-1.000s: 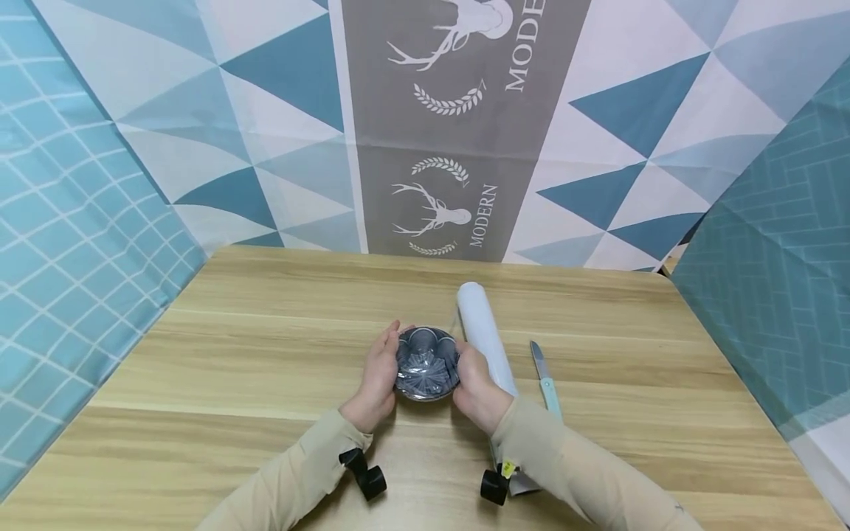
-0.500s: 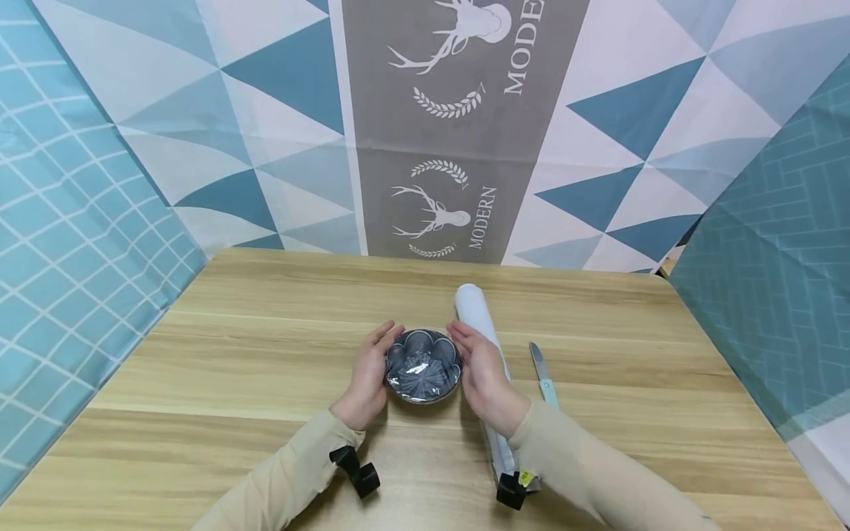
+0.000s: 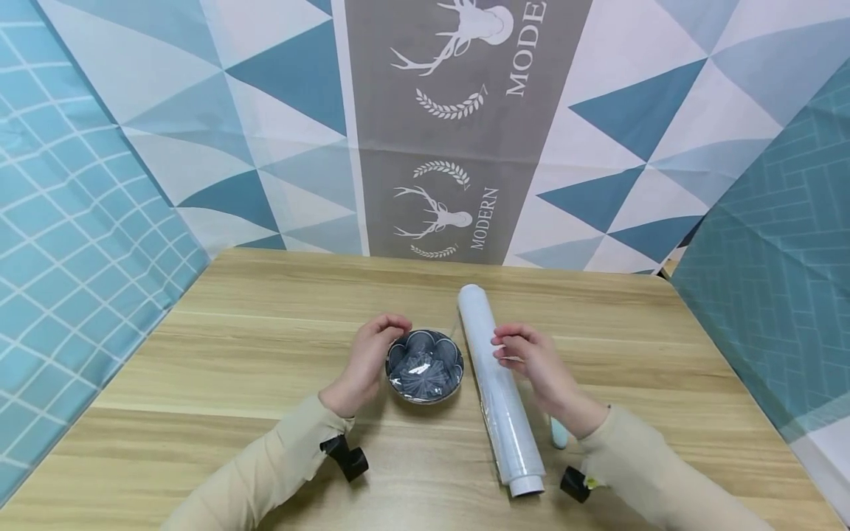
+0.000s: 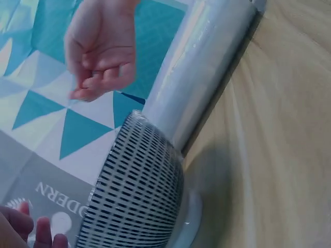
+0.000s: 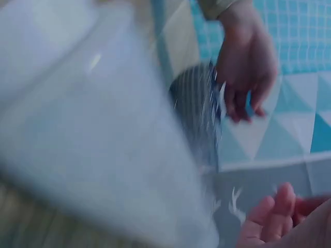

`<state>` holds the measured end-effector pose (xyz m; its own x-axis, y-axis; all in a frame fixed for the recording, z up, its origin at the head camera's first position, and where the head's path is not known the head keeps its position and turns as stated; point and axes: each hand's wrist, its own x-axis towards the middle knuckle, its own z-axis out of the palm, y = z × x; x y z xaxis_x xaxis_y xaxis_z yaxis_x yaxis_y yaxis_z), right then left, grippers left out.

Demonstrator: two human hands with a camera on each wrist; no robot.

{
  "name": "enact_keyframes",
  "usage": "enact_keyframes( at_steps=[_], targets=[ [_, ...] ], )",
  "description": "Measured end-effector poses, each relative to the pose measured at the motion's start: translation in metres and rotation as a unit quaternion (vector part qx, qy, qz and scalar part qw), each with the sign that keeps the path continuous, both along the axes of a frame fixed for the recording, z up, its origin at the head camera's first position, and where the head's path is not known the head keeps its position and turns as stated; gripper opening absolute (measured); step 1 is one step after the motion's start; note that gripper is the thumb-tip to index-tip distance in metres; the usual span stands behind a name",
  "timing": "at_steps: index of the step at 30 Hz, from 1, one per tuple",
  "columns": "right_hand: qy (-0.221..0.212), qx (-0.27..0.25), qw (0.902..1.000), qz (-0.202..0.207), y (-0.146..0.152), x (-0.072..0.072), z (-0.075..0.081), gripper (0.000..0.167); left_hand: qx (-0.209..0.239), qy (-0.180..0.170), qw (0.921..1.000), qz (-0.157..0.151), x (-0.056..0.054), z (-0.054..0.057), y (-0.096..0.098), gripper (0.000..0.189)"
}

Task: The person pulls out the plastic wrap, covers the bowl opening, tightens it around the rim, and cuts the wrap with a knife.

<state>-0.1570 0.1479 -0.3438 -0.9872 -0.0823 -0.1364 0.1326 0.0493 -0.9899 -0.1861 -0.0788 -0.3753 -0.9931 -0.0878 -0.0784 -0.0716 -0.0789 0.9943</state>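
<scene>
A dark patterned bowl (image 3: 425, 366) with clear cling film over its top stands upright on the table. In the left wrist view the outside of the bowl (image 4: 137, 186) shows rows of dark dashes. My left hand (image 3: 367, 361) is by the bowl's left rim, its fingers loosely bent; whether they touch it I cannot tell. A roll of cling film (image 3: 501, 398) lies slanted to the right of the bowl. Over the roll's right side is my right hand (image 3: 534, 363), fingers loosely bent and holding nothing. A knife's pale blue handle (image 3: 558, 434) shows below that hand; its blade is hidden.
The wooden table (image 3: 265, 332) is bounded at the back by a patterned cloth (image 3: 438, 133). Blue cloths hang on the left (image 3: 86, 243) and right (image 3: 764, 221) sides. Black wrist cameras (image 3: 348, 459) stick out below both forearms.
My right hand has left the bowl and moved right, over the cling film roll. My left hand has loosened from the bowl's side and shifted slightly left. The bowl now stands without a grip.
</scene>
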Motion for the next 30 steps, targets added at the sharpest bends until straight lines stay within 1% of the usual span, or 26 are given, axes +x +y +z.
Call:
enact_keyframes(
  at_steps=[2,3,4,5,6,8,10,11,13,15,16,18,19,21,23,24,25,27,29,30],
  targets=[
    [0.018,0.067,0.9969,0.037,0.013,0.001,-0.002,0.024,-0.037,0.011,0.9992,-0.013,-0.001,0.004,0.002,0.015],
    [0.034,0.104,0.9924,0.057,0.020,0.001,-0.005,0.023,-0.059,0.027,0.9977,-0.018,-0.001,0.005,0.003,0.014],
    [0.052,0.147,0.9849,0.075,0.027,0.001,-0.007,0.022,-0.083,0.046,0.9952,-0.023,-0.001,0.007,0.004,0.013],
    [0.073,0.196,0.9737,0.090,0.033,0.002,-0.010,0.020,-0.109,0.068,0.9914,-0.027,-0.001,0.009,0.005,0.013],
    [0.095,0.249,0.9587,0.100,0.038,0.003,-0.013,0.019,-0.134,0.092,0.9863,-0.029,-0.001,0.010,0.006,0.013],
    [0.127,0.342,0.9248,0.109,0.047,0.004,-0.019,0.015,-0.178,0.140,0.9733,-0.035,-0.001,0.013,0.008,0.014],
    [0.128,0.415,0.8943,0.106,0.054,0.006,-0.023,0.012,-0.215,0.183,0.9583,-0.045,-0.001,0.015,0.010,0.015],
    [0.121,0.443,0.8821,0.105,0.056,0.007,-0.024,0.011,-0.229,0.201,0.9509,-0.052,-0.001,0.016,0.011,0.015],
    [0.098,0.477,0.8669,0.106,0.060,0.009,-0.026,0.014,-0.255,0.228,0.9365,-0.076,-0.001,0.019,0.012,0.015],
    [0.071,0.499,0.8570,0.108,0.064,0.011,-0.029,0.018,-0.287,0.244,0.9204,-0.106,-0.002,0.021,0.014,0.014],
    [0.059,0.508,0.8529,0.107,0.066,0.012,-0.030,0.021,-0.305,0.248,0.9113,-0.122,-0.002,0.022,0.016,0.014],
    [0.041,0.516,0.8493,0.105,0.068,0.013,-0.033,0.025,-0.355,0.259,0.8857,-0.150,-0.003,0.024,0.018,0.014],
    [0.033,0.515,0.8500,0.104,0.069,0.014,-0.035,0.027,-0.382,0.265,0.8704,-0.163,-0.003,0.025,0.020,0.015],
    [0.014,0.509,0.8547,0.099,0.069,0.014,-0.039,0.029,-0.432,0.276,0.8384,-0.186,-0.003,0.026,0.022,0.018],
    [0.002,0.501,0.8606,0.092,0.069,0.014,-0.043,0.030,-0.474,0.286,0.8074,-0.203,-0.003,0.028,0.024,0.020],
    [0.000,0.499,0.8618,0.090,0.069,0.013,-0.044,0.029,-0.489,0.289,0.7961,-0.210,-0.002,0.028,0.025,0.021],
    [-0.003,0.499,0.8622,0.089,0.069,0.012,-0.046,0.029,-0.503,0.290,0.7856,-0.215,-0.002,0.028,0.026,0.021],
    [-0.006,0.498,0.8623,0.089,0.069,0.010,-0.048,0.028,-0.522,0.292,0.7699,-0.222,-0.003,0.029,0.028,0.020],
    [-0.008,0.497,0.8629,0.090,0.069,0.008,-0.049,0.027,-0.538,0.295,0.7572,-0.225,-0.005,0.029,0.029,0.019],
    [-0.006,0.497,0.8632,0.090,0.069,0.007,-0.049,0.027,-0.543,0.296,0.7522,-0.227,-0.006,0.030,0.030,0.019]
  ],
)
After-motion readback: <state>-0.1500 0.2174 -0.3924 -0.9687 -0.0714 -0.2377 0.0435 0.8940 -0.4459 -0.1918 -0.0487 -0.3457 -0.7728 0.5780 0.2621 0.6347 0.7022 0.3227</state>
